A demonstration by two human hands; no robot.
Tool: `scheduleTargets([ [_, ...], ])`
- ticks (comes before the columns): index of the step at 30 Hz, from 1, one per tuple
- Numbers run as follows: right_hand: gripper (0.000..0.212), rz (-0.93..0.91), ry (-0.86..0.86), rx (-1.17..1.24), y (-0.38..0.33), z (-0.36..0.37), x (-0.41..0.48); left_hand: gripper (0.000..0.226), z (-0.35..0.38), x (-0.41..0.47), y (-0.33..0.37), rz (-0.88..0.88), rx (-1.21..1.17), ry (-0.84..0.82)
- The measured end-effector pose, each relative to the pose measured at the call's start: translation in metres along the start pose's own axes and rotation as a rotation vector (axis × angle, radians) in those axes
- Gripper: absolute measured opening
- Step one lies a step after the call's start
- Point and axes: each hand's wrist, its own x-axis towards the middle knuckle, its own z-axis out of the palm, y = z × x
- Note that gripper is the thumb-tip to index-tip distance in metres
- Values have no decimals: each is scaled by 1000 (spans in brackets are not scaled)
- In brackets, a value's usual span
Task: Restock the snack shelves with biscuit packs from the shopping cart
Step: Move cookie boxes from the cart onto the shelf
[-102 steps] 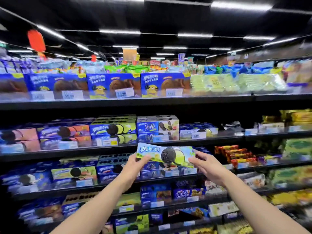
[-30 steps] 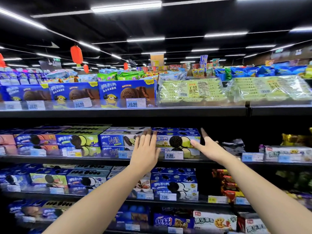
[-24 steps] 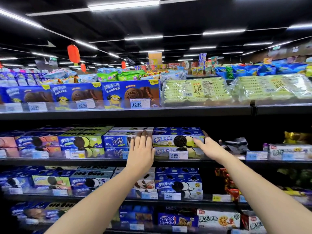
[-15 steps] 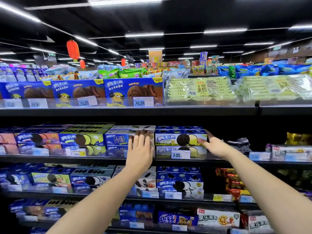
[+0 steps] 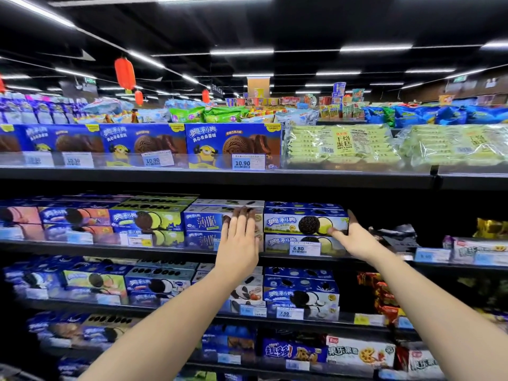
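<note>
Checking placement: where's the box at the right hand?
Head view, right of centre, second shelf: box atop another box, above the 6.80 tag, right hand touching it.

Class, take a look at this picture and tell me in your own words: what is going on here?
A person is stocking a supermarket snack shelf. A blue biscuit box lies on top of another, above the 6.80 price tag. The right hand touches its right end, thumb on the front; the left hand lies flat against the neighbouring box. Neither hand carries anything.
</note>
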Motion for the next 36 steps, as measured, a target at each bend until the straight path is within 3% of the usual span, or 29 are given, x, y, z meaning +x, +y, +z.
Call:
scheduleTargets([
  [6,49,43,35,57,-4,8,-2,62,-1,-7,-8,55,16,-42],
  [10,100,76,-24,29,-4,-2,-3,63,0,-6,-5,52,2,-40],
  [14,116,74,22,99,-6,-2,-8,65,1,-8,-3,40,-2,-34],
  [21,96,55,152,104,-32,17,-46,67,-7,-27,-34,3,-19,-64],
  [27,82,55,344,-112,-71,71,-97,69,-19,-64,-105,33,-20,-122],
  [32,68,-109,292,-212,-151,134,-117,69,-33,-88,-174,-14,-39,-165],
  [36,64,-319,140,-302,-220,182,-119,69,-41,-92,-221,-86,-69,-194],
])
